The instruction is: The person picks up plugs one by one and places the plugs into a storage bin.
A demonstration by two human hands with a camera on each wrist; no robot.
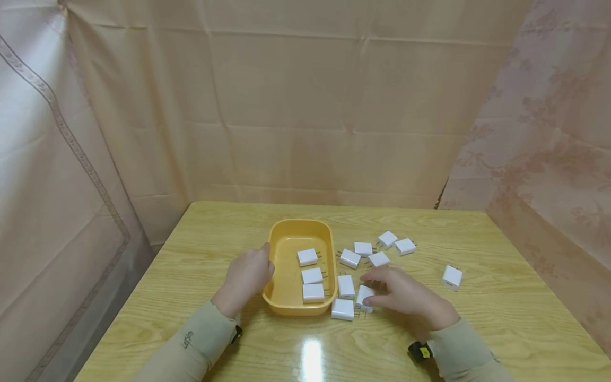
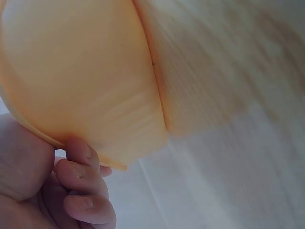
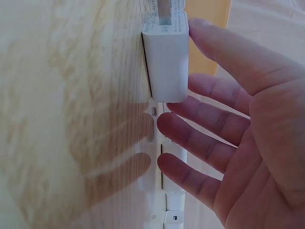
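Observation:
My left hand (image 1: 249, 273) grips the left rim of a yellow plastic tray (image 1: 281, 307). In the left wrist view its curled fingers (image 2: 81, 174) and thumb pinch the rim. Inside the tray, on its right side, lie three white plug adapters, the nearest of them a white charger (image 1: 313, 293). Right of the tray my right hand (image 1: 401, 292) hovers over another white charger (image 1: 365, 297). In the right wrist view the thumb tip is at this charger's (image 3: 167, 67) edge, while the other fingers spread loosely beyond it. I cannot tell whether the thumb touches it.
Several more white chargers lie on the wooden table (image 1: 215, 228) between the tray and my right hand and behind it. One lone charger (image 1: 451, 277) lies farther right. Beige curtains (image 1: 310, 106) hang behind the table, with patterned ones at both sides.

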